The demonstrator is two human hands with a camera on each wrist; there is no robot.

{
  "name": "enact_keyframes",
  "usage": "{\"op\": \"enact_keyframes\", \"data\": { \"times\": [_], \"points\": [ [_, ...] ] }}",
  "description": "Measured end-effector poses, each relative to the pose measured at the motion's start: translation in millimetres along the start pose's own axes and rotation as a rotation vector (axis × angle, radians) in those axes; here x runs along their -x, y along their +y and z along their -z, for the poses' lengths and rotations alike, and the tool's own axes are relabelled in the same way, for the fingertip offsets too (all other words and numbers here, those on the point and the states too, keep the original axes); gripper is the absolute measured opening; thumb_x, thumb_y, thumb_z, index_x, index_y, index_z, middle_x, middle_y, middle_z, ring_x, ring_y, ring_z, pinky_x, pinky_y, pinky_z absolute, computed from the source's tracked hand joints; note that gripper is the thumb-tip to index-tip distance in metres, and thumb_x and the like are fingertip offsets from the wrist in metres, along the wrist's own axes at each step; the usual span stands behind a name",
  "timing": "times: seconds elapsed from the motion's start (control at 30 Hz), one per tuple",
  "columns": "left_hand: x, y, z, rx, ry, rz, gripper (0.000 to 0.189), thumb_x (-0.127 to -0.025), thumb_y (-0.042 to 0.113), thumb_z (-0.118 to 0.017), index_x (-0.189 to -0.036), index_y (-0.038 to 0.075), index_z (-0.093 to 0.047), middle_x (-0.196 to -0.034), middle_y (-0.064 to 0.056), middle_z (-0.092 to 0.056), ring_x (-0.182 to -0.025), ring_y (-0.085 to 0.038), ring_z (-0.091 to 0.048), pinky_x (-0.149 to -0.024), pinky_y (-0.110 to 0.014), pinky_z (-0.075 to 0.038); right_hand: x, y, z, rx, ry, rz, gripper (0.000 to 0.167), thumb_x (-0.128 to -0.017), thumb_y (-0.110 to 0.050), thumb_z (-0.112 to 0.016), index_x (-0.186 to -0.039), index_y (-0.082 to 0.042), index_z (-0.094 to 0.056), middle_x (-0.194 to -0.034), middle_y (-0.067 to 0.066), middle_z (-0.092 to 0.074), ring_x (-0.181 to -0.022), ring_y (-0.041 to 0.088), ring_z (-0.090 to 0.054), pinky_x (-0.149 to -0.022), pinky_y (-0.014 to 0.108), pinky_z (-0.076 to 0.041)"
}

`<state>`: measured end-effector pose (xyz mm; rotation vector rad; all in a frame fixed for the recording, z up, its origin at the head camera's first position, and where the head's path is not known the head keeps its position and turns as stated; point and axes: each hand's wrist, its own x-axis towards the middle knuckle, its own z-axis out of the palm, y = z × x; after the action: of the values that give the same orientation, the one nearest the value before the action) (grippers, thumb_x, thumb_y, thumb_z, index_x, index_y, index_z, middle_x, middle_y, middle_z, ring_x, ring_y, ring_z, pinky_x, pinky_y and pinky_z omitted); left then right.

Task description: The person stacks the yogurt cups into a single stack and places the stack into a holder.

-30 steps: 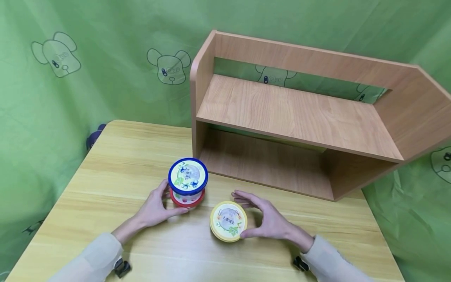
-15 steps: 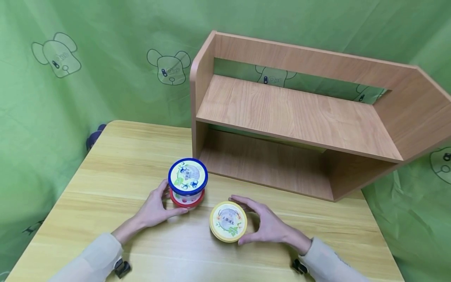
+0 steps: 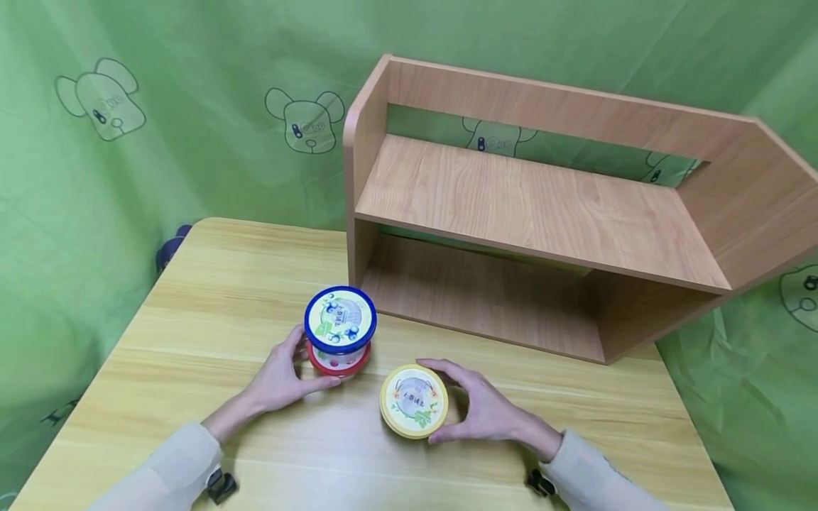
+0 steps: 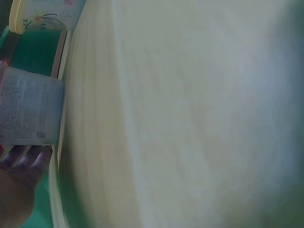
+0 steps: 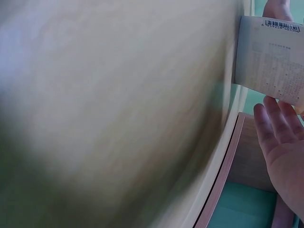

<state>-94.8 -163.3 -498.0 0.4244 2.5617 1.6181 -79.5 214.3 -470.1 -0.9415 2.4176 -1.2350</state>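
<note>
In the head view, a round tub with a blue lid is stacked on a red-lidded tub at the left. My left hand holds the lower, red-lidded tub, thumb along its front and fingers round its far left side. The printed wall of that tub shows in the left wrist view, fingertips against it. To the right, a yellow-lidded tub stands on the table. My right hand grips it from the right, index finger behind and thumb in front. Its barcoded side appears in the right wrist view.
A two-tier wooden shelf unit stands at the back right of the wooden table, its lower front edge just behind the tubs. Green cloth printed with cartoon heads hangs behind and beside the table.
My right hand has drawn in around the yellow-lidded tub, its fingers coming together and down to the rim. The left hand and the three tubs have stayed in place.
</note>
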Motion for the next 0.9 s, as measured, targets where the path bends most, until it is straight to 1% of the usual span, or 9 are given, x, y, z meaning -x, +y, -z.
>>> {"op": "enact_keyframes", "data": {
  "times": [0.2,0.47,0.6,0.8,0.9],
  "points": [
    [-0.5,-1.3,-0.7,-0.006,0.002,-0.005,0.102,-0.078,0.034,-0.095,-0.159,0.012,-0.037,-0.149,-0.013,-0.062,-0.132,-0.035,-0.064,-0.110,-0.060,-0.054,-0.7,-0.6,0.6,-0.011,-0.001,-0.008,0.104,-0.069,-0.041,-0.100,-0.156,-0.023,-0.046,-0.149,-0.005,-0.062,-0.133,0.011,-0.061,-0.115,0.033,-0.050],
    [-0.3,-0.6,-0.4,-0.019,0.011,-0.006,0.103,-0.077,0.035,-0.095,-0.159,0.012,-0.038,-0.149,-0.014,-0.062,-0.132,-0.036,-0.063,-0.111,-0.061,-0.053,-2.0,-2.1,1.2,-0.028,0.002,-0.019,0.104,-0.067,-0.032,-0.102,-0.155,-0.023,-0.048,-0.147,-0.006,-0.064,-0.132,0.010,-0.062,-0.115,0.033,-0.050],
    [0.1,0.1,-0.3,-0.021,0.014,-0.006,0.102,-0.077,0.034,-0.095,-0.159,0.010,-0.038,-0.147,-0.014,-0.063,-0.129,-0.035,-0.065,-0.108,-0.059,-0.055,-2.6,-2.6,2.0,-0.040,0.003,-0.021,0.103,-0.068,-0.035,-0.101,-0.155,-0.024,-0.048,-0.146,-0.006,-0.064,-0.130,0.010,-0.062,-0.114,0.031,-0.051],
    [0.1,0.6,-0.1,-0.028,0.014,-0.006,0.102,-0.078,0.034,-0.095,-0.158,0.010,-0.038,-0.146,-0.014,-0.064,-0.127,-0.034,-0.066,-0.107,-0.057,-0.055,-4.8,-3.8,6.8,-0.023,0.028,0.007,0.105,-0.067,-0.037,-0.101,-0.155,-0.019,-0.048,-0.146,-0.004,-0.064,-0.125,0.010,-0.065,-0.112,0.033,-0.053],
    [0.0,0.9,-0.3,-0.026,0.012,-0.008,0.101,-0.078,0.034,-0.095,-0.158,0.010,-0.039,-0.145,-0.014,-0.064,-0.126,-0.034,-0.066,-0.107,-0.057,-0.055,-5.3,-4.5,9.8,-0.019,0.042,0.015,0.104,-0.067,-0.038,-0.101,-0.155,-0.020,-0.048,-0.147,-0.003,-0.064,-0.125,0.010,-0.065,-0.112,0.033,-0.054]
  ]
}}
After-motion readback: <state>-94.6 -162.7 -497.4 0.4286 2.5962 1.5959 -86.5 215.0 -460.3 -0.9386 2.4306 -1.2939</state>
